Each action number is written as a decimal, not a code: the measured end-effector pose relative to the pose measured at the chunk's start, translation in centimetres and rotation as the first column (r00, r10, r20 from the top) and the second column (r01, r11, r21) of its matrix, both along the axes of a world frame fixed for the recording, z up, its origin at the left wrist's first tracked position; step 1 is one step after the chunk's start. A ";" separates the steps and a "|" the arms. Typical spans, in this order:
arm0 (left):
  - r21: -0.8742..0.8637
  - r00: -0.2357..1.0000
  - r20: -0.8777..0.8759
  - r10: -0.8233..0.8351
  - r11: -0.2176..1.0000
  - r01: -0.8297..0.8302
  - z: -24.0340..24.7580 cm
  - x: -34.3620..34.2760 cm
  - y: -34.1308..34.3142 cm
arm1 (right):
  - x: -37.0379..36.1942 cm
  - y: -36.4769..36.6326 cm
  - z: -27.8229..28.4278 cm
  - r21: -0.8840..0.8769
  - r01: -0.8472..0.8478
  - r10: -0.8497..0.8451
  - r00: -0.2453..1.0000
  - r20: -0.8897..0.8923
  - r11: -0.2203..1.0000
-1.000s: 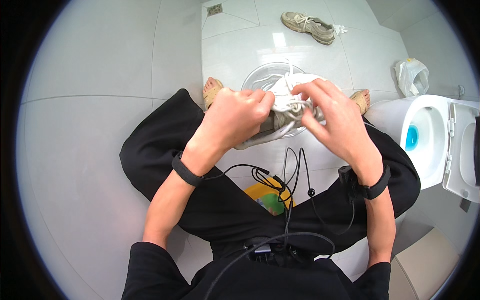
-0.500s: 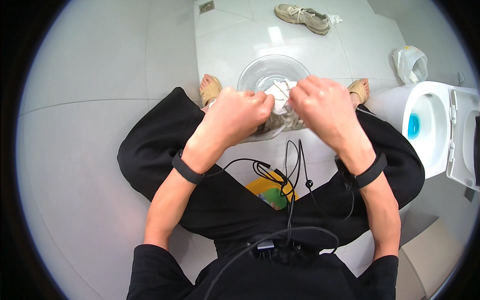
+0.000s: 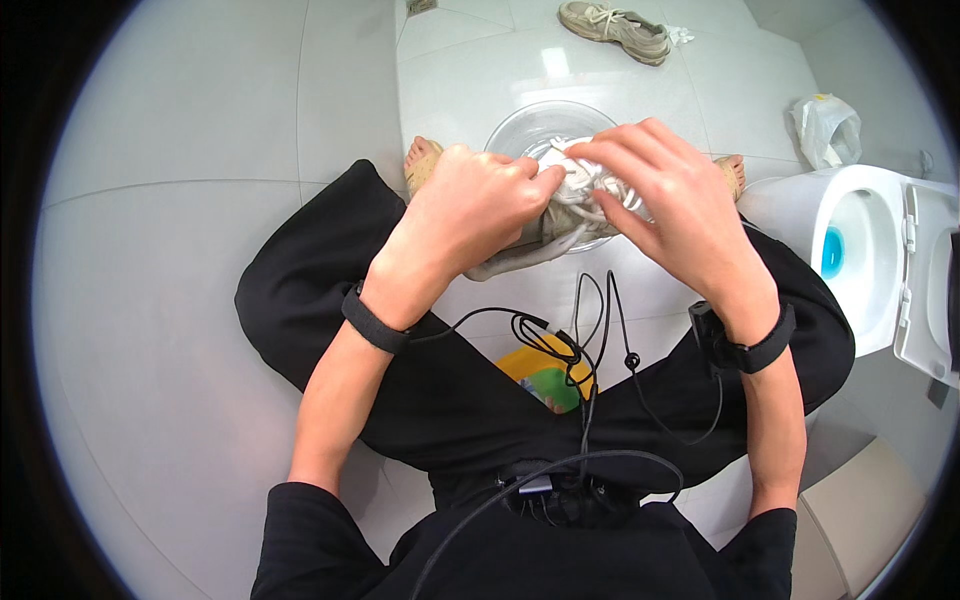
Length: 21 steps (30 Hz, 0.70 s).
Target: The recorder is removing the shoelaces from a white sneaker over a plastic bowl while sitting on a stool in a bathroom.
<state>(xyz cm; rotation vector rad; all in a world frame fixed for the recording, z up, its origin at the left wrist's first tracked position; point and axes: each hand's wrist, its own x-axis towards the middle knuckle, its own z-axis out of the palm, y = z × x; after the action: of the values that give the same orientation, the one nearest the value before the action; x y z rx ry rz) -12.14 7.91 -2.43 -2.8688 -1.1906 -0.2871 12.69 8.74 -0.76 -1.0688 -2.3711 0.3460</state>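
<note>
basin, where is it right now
In the head view, the basin is at upper centre, between the feet, partly hidden by the shoe and the right hand.

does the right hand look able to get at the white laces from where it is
Yes, it seems so: the right hand is right at the white laces, thumb and fingers parted, and nothing visible blocks it, though the left hand crowds the opposite side.
</note>
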 end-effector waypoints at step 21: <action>-0.031 0.996 0.092 -0.003 1.000 0.006 1.3 -0.4 -0.6 | 5.0 1.9 0.0 -0.074 0.371 -0.363 0.926 0.101 0.926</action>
<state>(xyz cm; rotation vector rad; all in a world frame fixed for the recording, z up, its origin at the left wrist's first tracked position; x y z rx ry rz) -12.50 7.34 -1.18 -2.9149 -1.2134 -0.4090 17.72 10.69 -0.76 -1.5677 -2.1798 0.2782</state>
